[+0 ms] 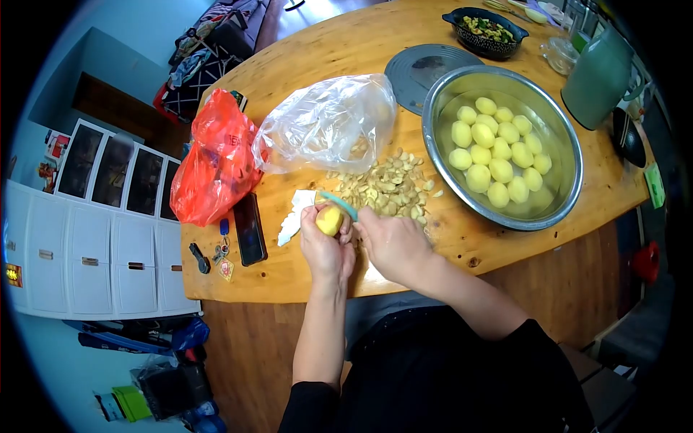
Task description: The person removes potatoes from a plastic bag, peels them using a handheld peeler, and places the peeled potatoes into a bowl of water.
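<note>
My left hand [325,249] is closed around a yellow potato [330,220] near the table's front edge. In my right hand [393,242] is a green peeler [338,204], its head at the top of the potato; whether it touches the skin I cannot tell. Just beyond both hands, a heap of potato peelings [386,189] lies on the wood. To the right, a large metal basin [570,184] holds many peeled potatoes [500,169] in water. A white crumpled paper [294,216] lies left of my left hand.
A clear plastic bag [328,123] and a red plastic bag [216,162] stand at the left. Nearby lie a phone [250,229] and keys [221,252]. Behind the basin are a round grey mat [408,68], a dark food dish [485,47] and a green jug [598,83].
</note>
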{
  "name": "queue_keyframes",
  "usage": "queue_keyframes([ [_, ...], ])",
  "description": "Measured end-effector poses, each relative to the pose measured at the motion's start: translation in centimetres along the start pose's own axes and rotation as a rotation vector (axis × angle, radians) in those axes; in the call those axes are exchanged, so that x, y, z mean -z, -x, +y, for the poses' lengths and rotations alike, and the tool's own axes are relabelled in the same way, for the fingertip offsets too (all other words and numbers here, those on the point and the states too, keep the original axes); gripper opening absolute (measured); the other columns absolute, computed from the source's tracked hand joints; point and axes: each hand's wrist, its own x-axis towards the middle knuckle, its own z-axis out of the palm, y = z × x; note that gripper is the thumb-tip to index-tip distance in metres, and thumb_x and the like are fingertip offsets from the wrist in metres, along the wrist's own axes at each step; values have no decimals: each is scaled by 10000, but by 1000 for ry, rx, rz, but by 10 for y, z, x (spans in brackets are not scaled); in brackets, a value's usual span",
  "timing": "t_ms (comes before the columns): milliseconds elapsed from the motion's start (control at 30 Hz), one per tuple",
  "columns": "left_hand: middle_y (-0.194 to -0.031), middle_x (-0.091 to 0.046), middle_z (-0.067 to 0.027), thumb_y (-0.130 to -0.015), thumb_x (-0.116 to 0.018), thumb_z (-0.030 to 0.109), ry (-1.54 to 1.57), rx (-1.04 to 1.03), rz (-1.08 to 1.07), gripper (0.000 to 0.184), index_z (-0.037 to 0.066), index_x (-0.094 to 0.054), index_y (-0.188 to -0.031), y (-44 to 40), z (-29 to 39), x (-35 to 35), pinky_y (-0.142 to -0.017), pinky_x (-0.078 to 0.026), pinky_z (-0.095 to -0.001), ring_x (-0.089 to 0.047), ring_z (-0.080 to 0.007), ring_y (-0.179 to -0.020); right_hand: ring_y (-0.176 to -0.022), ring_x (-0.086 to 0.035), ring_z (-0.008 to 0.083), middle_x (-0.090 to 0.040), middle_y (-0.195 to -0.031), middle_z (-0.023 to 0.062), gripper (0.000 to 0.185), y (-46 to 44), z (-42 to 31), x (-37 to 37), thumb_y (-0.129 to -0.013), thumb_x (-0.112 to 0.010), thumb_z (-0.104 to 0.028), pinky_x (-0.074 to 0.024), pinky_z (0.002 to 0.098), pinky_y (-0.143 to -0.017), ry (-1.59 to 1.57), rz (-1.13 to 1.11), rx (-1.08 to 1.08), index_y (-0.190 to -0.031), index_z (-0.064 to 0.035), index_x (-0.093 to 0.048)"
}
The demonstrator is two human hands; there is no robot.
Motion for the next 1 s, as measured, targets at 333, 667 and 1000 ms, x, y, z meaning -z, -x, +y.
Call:
queue_keyframes([
  [333,-1047,-644,-88,-1081,-452,322,56,33,-48,256,97,-574,-1093,-2,12,-2,-545,-379,-256,-539,-179,-715,-721,-643,494,-655,-738,247,205,-1,8,16,-1041,-525,-246,-482,608,-652,-238,41,-129,-1000,-46,-516],
  [667,-773,-547,-49,-1119,-413,432,-52,26,88,363,94,-504,-1026,-5,4,-8,-493,-385,-254,-515,-135,-615,-616,-641,456,-646,-662,192,207,4,7,-1,-1042,-535,-258,-484,576,-550,-167,73,85,-975,-63,-509],
  [1000,-834,-572,-57,-1113,-426,367,-274,-120,68,255,124,-439,-1033,-1,3,-8,-473,-360,-246,-483,-111,-576,-664,-635,489,-654,-707,225,208,0,12,-1,-1048,-526,-252,-480,597,-598,-169,-14,-40,-993,-52,-512],
])
